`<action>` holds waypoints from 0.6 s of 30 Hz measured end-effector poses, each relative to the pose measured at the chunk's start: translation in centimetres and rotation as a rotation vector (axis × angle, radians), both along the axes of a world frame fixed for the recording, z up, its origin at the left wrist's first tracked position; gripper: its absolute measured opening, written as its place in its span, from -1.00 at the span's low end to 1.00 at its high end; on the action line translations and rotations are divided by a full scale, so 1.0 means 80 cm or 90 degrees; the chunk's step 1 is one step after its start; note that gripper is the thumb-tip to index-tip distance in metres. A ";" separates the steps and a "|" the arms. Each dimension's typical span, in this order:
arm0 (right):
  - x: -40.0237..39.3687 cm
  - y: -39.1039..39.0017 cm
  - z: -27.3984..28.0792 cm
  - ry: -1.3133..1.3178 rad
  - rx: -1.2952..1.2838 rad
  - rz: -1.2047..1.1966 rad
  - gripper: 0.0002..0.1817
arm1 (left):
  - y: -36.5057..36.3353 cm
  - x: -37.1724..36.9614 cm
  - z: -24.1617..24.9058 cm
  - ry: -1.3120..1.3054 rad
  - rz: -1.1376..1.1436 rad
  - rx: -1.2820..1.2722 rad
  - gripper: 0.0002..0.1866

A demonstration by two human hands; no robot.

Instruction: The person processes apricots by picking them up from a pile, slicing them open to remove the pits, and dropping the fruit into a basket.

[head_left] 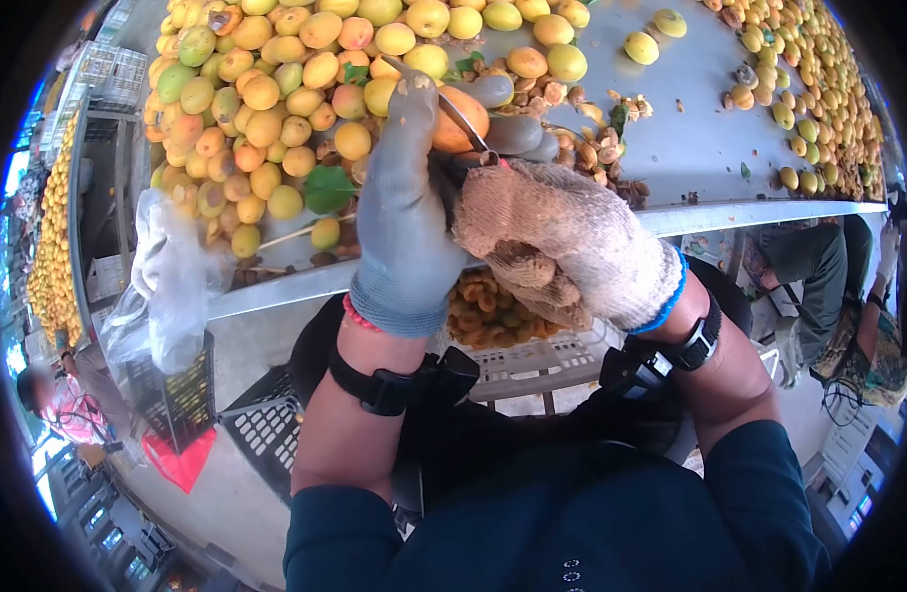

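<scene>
My left hand [404,212], in a grey coated glove, is closed around an orange-yellow apricot [460,120] above the metal table's near edge. Its grey fingers show on the fruit's far side. My right hand [562,232], in a soiled white knit glove with a blue cuff, grips a small knife [461,115]. The narrow blade lies against the apricot, and the handle is mostly hidden in the fist. Below both hands, a pale plastic crate [532,365] holds many cut apricot pieces [493,311].
Whole apricots [266,94] heap over the left of the metal table [661,128], with another pile [809,69] at right. Pits and scraps [592,148] lie beyond my hands. A clear plastic bag [167,286] hangs over the edge near black crates [266,424]. Other people sit left and right.
</scene>
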State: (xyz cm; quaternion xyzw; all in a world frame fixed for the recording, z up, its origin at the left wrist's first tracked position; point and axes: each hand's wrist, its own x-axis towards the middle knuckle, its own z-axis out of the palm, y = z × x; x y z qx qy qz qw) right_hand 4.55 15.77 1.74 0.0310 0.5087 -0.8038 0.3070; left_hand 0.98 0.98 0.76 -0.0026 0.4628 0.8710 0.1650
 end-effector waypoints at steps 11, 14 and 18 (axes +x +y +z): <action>0.017 0.018 -0.008 -0.069 -0.189 -0.006 -0.49 | -0.013 0.001 -0.007 0.075 -0.042 -0.035 -0.27; 0.013 0.018 -0.003 -0.038 -0.109 0.010 -0.53 | -0.018 -0.002 0.007 0.229 -0.064 -0.321 -0.25; 0.010 0.030 0.020 -0.015 0.047 0.046 -0.57 | -0.012 -0.004 -0.005 0.098 -0.031 -0.133 -0.33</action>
